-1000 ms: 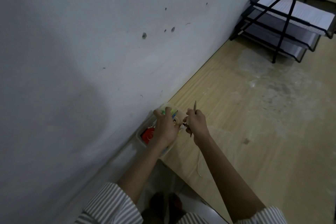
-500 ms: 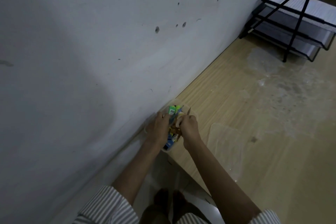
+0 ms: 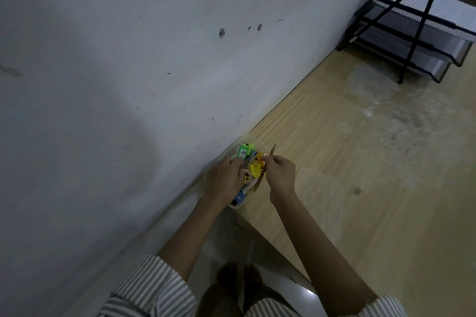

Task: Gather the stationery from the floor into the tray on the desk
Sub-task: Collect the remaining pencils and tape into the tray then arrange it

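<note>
Stationery (image 3: 251,168) fills the clear tray (image 3: 238,204) at the counter's wall-side corner, green, yellow and blue pieces packed together. The right grip (image 3: 279,171) is closed to a pinch, thumb and fingers on a brown pencil (image 3: 273,149) that slants across the tray's outer rim, 1 end poking up past the knuckles. The left grip (image 3: 226,177) curls over the tray's wall-side rim and steadies it.

1 second ago the pencil stood upright above both hands. Now it has tipped down and lies close along the pile, so I judge it is being laid in, with only the release left for this piece.

Outward, the pale wood counter (image 3: 360,162) runs along the grey wall (image 3: 128,85) to a black mesh paper rack (image 3: 412,41), well apart from the tray. Whether more pieces wait on the floor cannot be told, since only a dim strip shows below the counter's edge.
</note>
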